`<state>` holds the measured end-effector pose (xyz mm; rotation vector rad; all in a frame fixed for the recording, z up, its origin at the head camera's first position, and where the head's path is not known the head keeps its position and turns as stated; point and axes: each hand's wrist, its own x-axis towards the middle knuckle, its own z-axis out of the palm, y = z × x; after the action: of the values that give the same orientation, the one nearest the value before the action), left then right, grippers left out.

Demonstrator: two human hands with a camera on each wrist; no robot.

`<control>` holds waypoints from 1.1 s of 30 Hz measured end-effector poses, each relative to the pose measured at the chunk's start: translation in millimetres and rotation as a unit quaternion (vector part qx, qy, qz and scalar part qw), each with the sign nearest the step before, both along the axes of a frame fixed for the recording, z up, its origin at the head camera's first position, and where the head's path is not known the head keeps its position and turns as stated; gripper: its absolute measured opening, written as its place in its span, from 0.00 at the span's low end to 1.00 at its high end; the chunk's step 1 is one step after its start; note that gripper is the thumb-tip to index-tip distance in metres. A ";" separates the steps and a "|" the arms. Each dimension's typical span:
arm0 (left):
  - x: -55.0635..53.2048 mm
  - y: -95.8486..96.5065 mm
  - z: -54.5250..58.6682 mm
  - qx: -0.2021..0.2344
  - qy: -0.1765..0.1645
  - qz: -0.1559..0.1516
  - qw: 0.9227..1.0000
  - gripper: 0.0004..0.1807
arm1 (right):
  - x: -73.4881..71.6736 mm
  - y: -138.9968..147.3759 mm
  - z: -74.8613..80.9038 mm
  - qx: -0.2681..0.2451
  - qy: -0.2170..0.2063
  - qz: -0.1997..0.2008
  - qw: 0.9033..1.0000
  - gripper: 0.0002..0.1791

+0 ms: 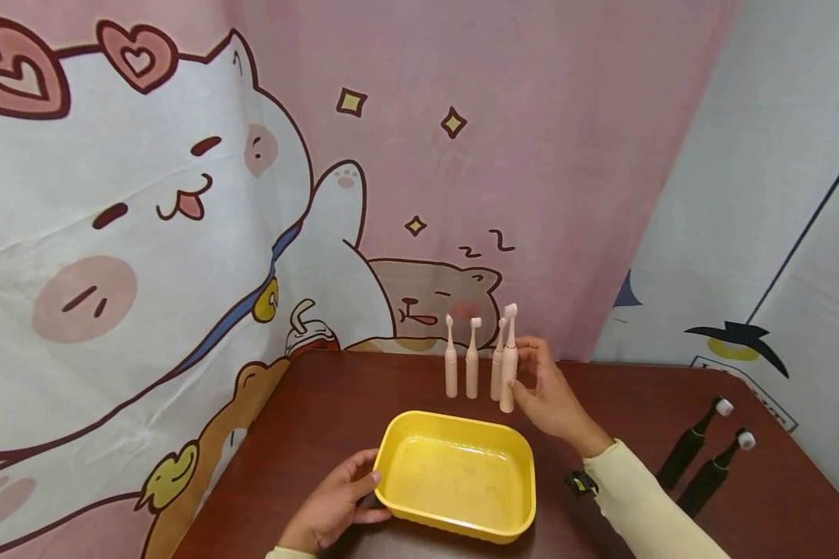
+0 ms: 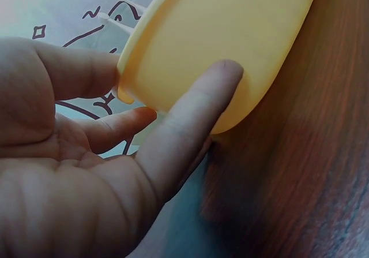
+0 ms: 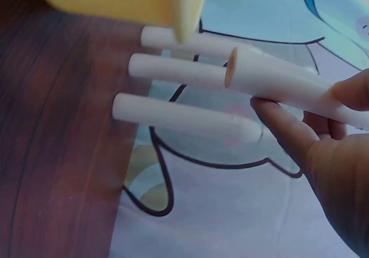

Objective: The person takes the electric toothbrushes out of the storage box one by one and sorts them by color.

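In the head view, my right hand (image 1: pixel 552 396) holds a pale pink electric toothbrush (image 1: pixel 509 369) upright between thumb and fingers. Its round base shows off the table in the right wrist view, where the held toothbrush (image 3: pixel 282 82) overlaps another one. Three more such toothbrushes stand upright at the table's back: one at the left (image 1: pixel 450 369), one in the middle (image 1: pixel 471 369) and one partly behind the held one (image 1: pixel 496 373). My left hand (image 1: pixel 335 497) grips the left end of a yellow rectangular tub (image 1: pixel 454 524), fingers at its rim and outer wall (image 2: pixel 253 96).
Two black electric toothbrushes, one behind (image 1: pixel 688 450) and one in front (image 1: pixel 709 477), stand at the right of the dark red-brown table (image 1: pixel 294 419). A cartoon-printed curtain (image 1: pixel 545 155) hangs right behind the table. A black strap device (image 1: pixel 580 483) is on the right wrist.
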<state>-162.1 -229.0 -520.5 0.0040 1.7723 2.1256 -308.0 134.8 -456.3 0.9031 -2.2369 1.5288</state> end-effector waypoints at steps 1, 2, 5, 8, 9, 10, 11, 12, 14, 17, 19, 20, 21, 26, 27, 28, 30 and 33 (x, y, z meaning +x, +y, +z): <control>0.1 0.1 0.1 0.000 0.000 0.001 1.000 0.31 | -1.9 1.5 -1.3 -0.001 0.002 -0.005 1.000 0.37; 0.2 0.2 0.2 -0.001 -0.001 0.001 1.000 0.31 | -3.9 3.0 -3.1 -0.003 0.005 -0.012 1.000 0.37; 0.3 0.3 -0.4 -0.002 -0.003 0.003 1.000 0.31 | -10.4 6.9 -8.7 -0.012 0.016 -0.028 0.999 0.37; 0.4 0.4 -1.5 -0.004 -0.006 0.005 1.000 0.31 | -16.4 10.1 -13.5 -0.021 0.025 -0.039 0.999 0.38; 0.5 0.4 -1.8 -0.004 -0.006 0.005 1.000 0.31 | -18.2 11.0 -14.6 -0.022 0.027 -0.041 0.999 0.37; 0.5 0.3 -2.0 -0.004 -0.007 0.005 1.000 0.31 | -19.8 11.8 -15.7 -0.023 0.030 -0.045 0.998 0.37; 0.6 0.3 -2.0 -0.004 -0.007 0.005 1.000 0.31 | -21.5 12.6 -16.9 -0.022 0.033 -0.049 0.998 0.37; 0.6 0.3 -1.7 -0.004 -0.007 0.005 1.000 0.31 | -23.2 13.4 -18.0 -0.022 0.035 -0.053 0.998 0.37; 0.6 0.3 -1.2 -0.004 -0.006 0.005 1.000 0.31 | -26.7 15.0 -20.5 -0.021 0.035 -0.062 0.997 0.37; 0.2 0.2 -0.2 -0.001 -0.004 0.003 1.000 0.31 | -32.2 17.3 -25.0 -0.018 0.032 -0.076 0.996 0.37; -0.1 0.1 -0.2 0.001 -0.003 0.002 1.000 0.31 | -35.7 18.7 -28.2 -0.016 0.030 -0.085 0.996 0.37; -0.3 0.0 -0.4 0.001 -0.003 0.002 1.000 0.31 | -37.3 19.0 -29.9 -0.016 0.031 -0.089 0.995 0.37; -0.5 -0.1 -0.7 0.002 -0.002 0.002 1.000 0.31 | -38.6 19.4 -31.4 -0.014 0.030 -0.092 0.995 0.37; -1.3 -0.8 -2.2 0.002 -0.002 0.003 1.000 0.30 | -43.4 19.5 -37.0 -0.010 0.038 -0.106 0.994 0.36; -1.6 -1.0 -2.5 0.002 -0.001 0.002 1.000 0.30 | -44.1 19.2 -37.8 -0.010 0.039 -0.108 0.993 0.36; -1.9 -1.2 -2.8 0.002 0.000 0.001 1.000 0.30 | -45.1 18.8 -38.6 -0.011 0.042 -0.111 0.993 0.36; -2.5 -1.7 -3.3 0.004 0.001 -0.001 1.000 0.30 | -46.6 17.6 -40.1 -0.013 0.046 -0.116 0.992 0.36; -3.2 -2.4 -3.9 0.006 0.003 -0.004 1.000 0.30 | -47.4 14.6 -41.1 -0.016 0.051 -0.122 0.991 0.36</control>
<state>-165.3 -231.4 -524.4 0.0203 1.7603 2.1330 -355.5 149.4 -497.4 0.6534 -2.1533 1.3723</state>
